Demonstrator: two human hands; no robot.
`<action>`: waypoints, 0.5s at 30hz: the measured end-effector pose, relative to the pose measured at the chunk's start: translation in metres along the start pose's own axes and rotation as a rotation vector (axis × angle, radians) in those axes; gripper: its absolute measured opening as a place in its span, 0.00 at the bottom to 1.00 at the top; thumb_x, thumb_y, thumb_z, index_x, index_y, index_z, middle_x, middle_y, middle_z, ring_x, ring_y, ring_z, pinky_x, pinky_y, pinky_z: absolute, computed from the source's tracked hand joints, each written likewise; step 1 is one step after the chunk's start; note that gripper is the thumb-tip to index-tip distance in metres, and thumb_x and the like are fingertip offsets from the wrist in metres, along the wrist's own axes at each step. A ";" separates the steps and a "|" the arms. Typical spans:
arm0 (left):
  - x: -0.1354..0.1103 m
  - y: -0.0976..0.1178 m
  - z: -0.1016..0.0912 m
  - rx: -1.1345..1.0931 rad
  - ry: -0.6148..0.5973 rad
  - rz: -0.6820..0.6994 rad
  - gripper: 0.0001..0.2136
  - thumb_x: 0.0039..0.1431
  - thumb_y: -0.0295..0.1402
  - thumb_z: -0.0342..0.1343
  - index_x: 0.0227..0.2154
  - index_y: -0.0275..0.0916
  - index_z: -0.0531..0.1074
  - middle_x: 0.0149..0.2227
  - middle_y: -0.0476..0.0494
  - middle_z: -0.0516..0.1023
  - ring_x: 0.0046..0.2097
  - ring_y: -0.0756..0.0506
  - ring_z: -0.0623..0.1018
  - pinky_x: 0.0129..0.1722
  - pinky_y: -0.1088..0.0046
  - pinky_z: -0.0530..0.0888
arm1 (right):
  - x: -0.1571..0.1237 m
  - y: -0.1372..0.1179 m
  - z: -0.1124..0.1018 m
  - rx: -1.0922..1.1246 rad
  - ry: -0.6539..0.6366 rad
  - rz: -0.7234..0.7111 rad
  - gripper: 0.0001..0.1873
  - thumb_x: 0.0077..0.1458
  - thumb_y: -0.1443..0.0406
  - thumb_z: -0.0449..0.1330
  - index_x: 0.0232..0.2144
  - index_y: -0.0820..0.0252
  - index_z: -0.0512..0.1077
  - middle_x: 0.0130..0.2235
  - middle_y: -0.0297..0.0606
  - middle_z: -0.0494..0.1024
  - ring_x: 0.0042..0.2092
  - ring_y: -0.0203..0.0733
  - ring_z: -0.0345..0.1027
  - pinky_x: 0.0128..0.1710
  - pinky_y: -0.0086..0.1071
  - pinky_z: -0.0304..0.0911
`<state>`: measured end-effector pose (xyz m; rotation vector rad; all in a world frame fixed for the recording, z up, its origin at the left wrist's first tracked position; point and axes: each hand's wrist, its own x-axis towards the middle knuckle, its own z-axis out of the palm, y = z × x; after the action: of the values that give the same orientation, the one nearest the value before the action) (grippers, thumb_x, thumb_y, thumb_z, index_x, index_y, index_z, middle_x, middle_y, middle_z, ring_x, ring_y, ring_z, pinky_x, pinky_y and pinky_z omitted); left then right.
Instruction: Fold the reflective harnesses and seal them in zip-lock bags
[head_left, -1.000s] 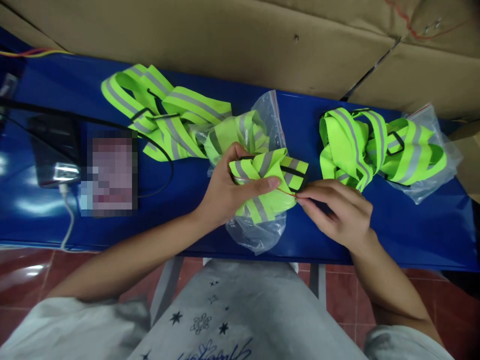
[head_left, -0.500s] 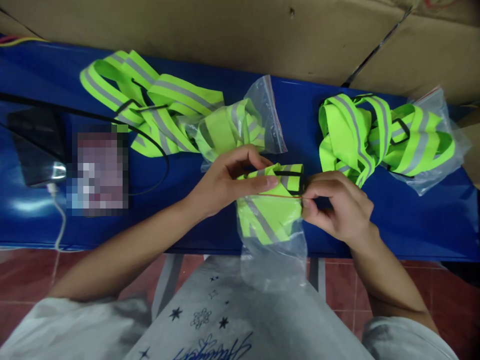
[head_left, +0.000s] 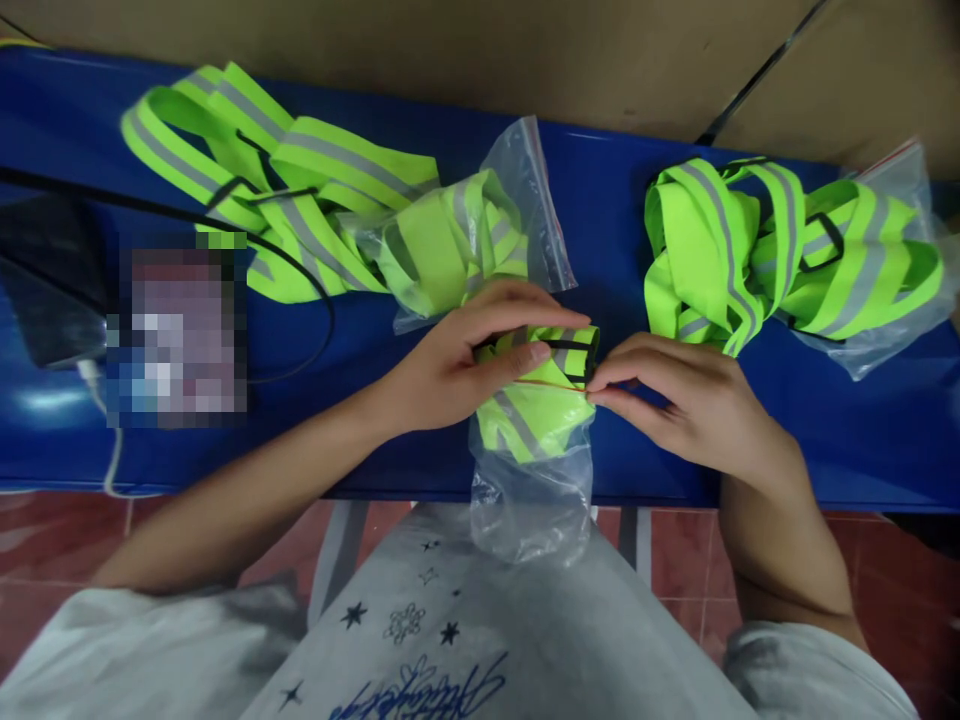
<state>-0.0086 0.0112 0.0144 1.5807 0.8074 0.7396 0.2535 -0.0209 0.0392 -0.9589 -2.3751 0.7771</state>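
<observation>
A folded neon-yellow reflective strap (head_left: 571, 352) with grey stripes and a black buckle sits partly inside a clear zip bag (head_left: 529, 510), its top sticking out past the orange-red zip edge. My left hand (head_left: 480, 350) is closed around the strap, thumb on top and fingers along the far side. At the right end of the bag's mouth, my right hand (head_left: 667, 390) pinches the bag's edge between thumb and fingertips. The lower part of the bag hangs over the table edge above my lap.
Behind my left hand, loose reflective straps (head_left: 300, 200) lie against another bagged strap (head_left: 457, 240). More straps (head_left: 780, 250) rest on a bag at the right. A phone (head_left: 52, 280) with a white cable and a blurred item (head_left: 187, 330) are on the blue table (head_left: 300, 460). Cardboard (head_left: 525, 60) stands behind.
My left fingers have straightened over the top of the strap. My right fingers are more extended at the bag's edge. The view has shifted slightly.
</observation>
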 end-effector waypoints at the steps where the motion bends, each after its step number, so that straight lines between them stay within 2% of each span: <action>1: 0.000 0.000 -0.001 0.036 -0.021 0.020 0.14 0.66 0.40 0.61 0.52 0.50 0.81 0.58 0.42 0.76 0.63 0.39 0.72 0.63 0.61 0.70 | 0.001 0.001 0.001 -0.012 -0.029 0.006 0.03 0.65 0.67 0.61 0.42 0.56 0.72 0.38 0.35 0.78 0.37 0.35 0.74 0.36 0.30 0.69; 3: 0.001 0.000 -0.003 0.094 -0.056 0.044 0.13 0.68 0.38 0.58 0.52 0.52 0.81 0.61 0.43 0.74 0.65 0.39 0.70 0.65 0.59 0.68 | 0.002 0.003 0.005 -0.038 -0.050 0.009 0.01 0.66 0.67 0.59 0.41 0.58 0.70 0.37 0.35 0.75 0.35 0.35 0.70 0.33 0.30 0.66; 6: 0.002 0.000 -0.005 0.126 -0.080 0.059 0.13 0.69 0.37 0.56 0.51 0.51 0.81 0.60 0.43 0.76 0.63 0.39 0.73 0.64 0.60 0.68 | 0.004 0.007 0.012 -0.038 -0.031 -0.011 0.01 0.67 0.67 0.58 0.40 0.58 0.68 0.36 0.36 0.72 0.36 0.36 0.67 0.35 0.31 0.65; 11: 0.003 -0.001 -0.005 0.100 -0.078 0.029 0.11 0.67 0.38 0.58 0.48 0.48 0.81 0.54 0.42 0.80 0.56 0.39 0.77 0.57 0.60 0.72 | 0.005 0.013 0.021 -0.057 0.027 -0.030 0.02 0.66 0.68 0.57 0.41 0.57 0.66 0.36 0.37 0.71 0.38 0.39 0.67 0.36 0.33 0.65; 15: 0.000 0.001 -0.001 0.107 -0.035 -0.014 0.11 0.67 0.38 0.59 0.49 0.46 0.78 0.53 0.41 0.79 0.52 0.40 0.78 0.49 0.62 0.73 | 0.005 0.015 0.021 -0.085 0.064 -0.037 0.04 0.65 0.69 0.56 0.42 0.57 0.66 0.37 0.37 0.71 0.39 0.40 0.68 0.38 0.34 0.65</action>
<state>-0.0093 0.0113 0.0154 1.6776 0.8432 0.6658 0.2446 -0.0151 0.0153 -0.9563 -2.3800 0.6263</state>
